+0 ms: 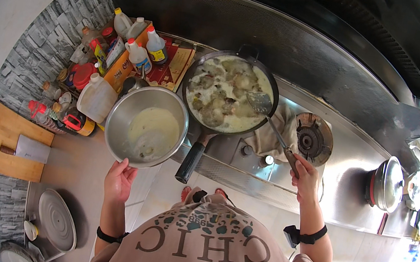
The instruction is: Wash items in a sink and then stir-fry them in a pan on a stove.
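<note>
My left hand (120, 181) grips the near rim of a stainless-steel bowl (115, 131). Pale, cloudy liquid (158, 126) with a few bits in it covers the bowl's bottom. Just right of the bowl stands a dark wok (234, 132) on the stove, full of frothy, pale broth with lumpy pieces (213, 114) in it. Its black handle (190, 161) points towards me. In my right hand (304, 179) is the handle of a metal spatula (277, 134), whose blade rests at the right side of the wok, partly in the broth.
A bare gas burner (311, 139) and a crumpled cloth (277, 132) lie right of the wok. Bottles (139, 55) and jars crowd the left corner. A cleaver (32, 149) lies on a wooden cutting board (17, 122). A lidded pot (386, 183) stands far right, under the range hood (295, 32).
</note>
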The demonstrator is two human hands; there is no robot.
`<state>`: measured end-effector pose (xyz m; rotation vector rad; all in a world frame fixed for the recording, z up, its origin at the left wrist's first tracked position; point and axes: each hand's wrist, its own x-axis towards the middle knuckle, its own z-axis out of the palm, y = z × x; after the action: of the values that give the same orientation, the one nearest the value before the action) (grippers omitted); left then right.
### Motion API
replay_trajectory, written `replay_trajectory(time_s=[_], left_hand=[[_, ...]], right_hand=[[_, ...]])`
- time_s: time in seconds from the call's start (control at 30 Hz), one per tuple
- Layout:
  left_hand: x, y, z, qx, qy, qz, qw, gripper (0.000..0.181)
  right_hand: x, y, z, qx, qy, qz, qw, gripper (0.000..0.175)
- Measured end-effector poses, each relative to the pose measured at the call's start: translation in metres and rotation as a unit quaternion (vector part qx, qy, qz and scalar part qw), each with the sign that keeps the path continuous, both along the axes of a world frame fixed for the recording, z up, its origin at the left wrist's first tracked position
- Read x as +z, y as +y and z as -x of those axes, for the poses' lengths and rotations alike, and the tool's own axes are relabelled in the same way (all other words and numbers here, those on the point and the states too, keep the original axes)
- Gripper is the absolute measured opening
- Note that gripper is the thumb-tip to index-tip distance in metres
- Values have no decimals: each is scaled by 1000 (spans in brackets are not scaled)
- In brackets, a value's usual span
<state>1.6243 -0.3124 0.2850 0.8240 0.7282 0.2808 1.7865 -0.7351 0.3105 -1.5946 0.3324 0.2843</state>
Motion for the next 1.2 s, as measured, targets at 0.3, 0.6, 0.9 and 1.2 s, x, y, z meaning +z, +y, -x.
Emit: replay_trajectory(time_s=[0.3, 0.6, 0.9, 1.2], left_hand=[[-2, 0, 0, 9, 4, 6, 1000, 12], [-6, -1, 4, 26, 11, 4, 1000, 12], [0, -7, 8, 32, 38, -10, 999, 12], [3, -16, 8, 23, 42, -13, 999, 14]], right_hand=[[-12, 2, -25, -23, -12, 14, 1000, 28], [-30, -5, -63, -6, -38, -11, 999, 27], [-32, 4, -102, 30, -35, 8, 999, 25], [-37, 18, -122, 76, -47, -15, 996, 27]])
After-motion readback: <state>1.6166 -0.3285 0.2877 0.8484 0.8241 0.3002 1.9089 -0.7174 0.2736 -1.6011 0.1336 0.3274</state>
